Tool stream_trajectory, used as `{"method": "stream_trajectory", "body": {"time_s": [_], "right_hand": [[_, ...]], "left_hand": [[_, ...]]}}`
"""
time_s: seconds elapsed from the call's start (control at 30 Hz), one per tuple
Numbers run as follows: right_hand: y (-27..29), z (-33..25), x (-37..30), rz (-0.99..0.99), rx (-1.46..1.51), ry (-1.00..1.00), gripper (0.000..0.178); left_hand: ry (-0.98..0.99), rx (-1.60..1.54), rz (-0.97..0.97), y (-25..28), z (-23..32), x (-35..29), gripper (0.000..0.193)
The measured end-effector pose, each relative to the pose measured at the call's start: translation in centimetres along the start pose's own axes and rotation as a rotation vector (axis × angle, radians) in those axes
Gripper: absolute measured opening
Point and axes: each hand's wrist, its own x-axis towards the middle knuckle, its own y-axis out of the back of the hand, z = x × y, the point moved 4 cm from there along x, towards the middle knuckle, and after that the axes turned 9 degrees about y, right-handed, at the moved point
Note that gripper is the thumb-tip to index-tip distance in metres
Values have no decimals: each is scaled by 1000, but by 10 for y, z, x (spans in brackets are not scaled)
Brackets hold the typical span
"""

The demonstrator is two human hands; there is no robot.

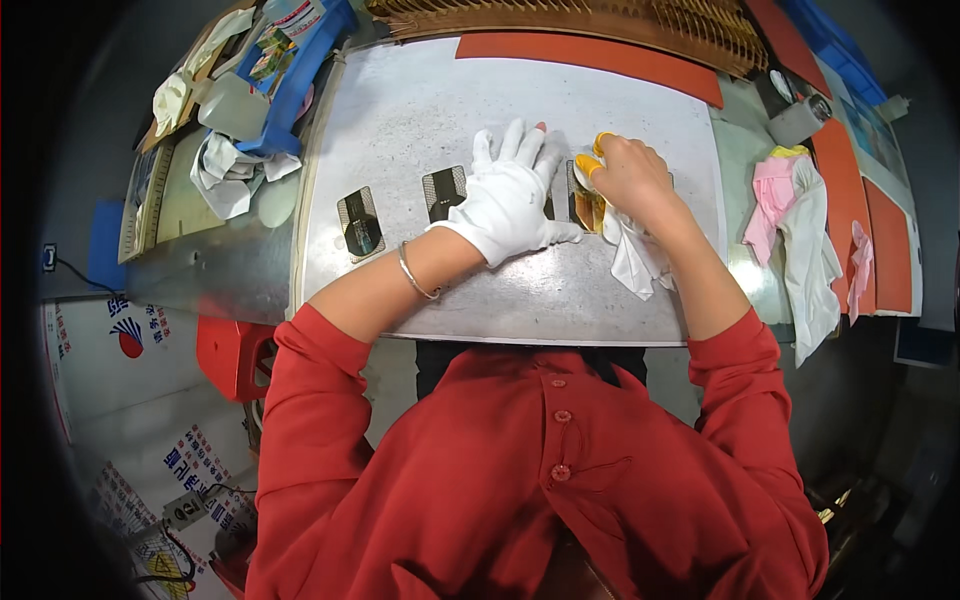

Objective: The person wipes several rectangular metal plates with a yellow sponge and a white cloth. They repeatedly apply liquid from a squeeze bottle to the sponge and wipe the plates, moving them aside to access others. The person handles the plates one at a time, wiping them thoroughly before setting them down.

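My left hand [508, 198], in a white glove, lies with fingers stretched out on the grey-white work surface [470, 310]. It partly covers a dark rectangular plate. Just to its left are two more small dark plates with a mesh-like pattern, one nearer plate [360, 222] and one beside the glove [440, 188]. My right hand [635, 178] has yellow finger cots and closes on a white cloth [636, 262] that trails toward me. Its fingertips are at a dark plate with an amber sheen [587, 205]. Another dark edge shows behind this hand, mostly hidden.
At the back stands a brown rack [580, 22] with many slots, before an orange-red strip [590, 62]. A blue tray [300, 95] and crumpled white cloth [226, 175] sit left. Pink cloth [768, 200] and white cloth [808, 250] hang at right, near a small bottle [797, 120].
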Motion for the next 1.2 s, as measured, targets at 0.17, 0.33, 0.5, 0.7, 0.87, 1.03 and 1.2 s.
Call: {"method": "stream_trajectory", "body": {"time_s": [0.17,0.33,0.5,0.7,0.87,1.03,1.2], "right_hand": [[-13,2,12,-15,-47,-25,19],[-17,0,8,-29,-68,-14,19],[-15,-10,-6,-102,-48,-42,19],[-21,-13,-23,-41,-47,-19,19],[-23,-19,-39,-17,-46,2,19],[-25,-21,-55,-30,-27,-7,23],[-27,-25,-70,-6,-2,13,27]], "left_hand": [[56,-13,-26,-3,1,1,93],[49,-35,-38,-6,-1,4,91],[-16,-63,-29,-4,0,3,80],[-115,4,-10,-7,0,4,77],[-251,38,-42,-4,0,9,84],[-220,54,-178,5,5,10,104],[-239,108,-203,7,5,11,114]]}}
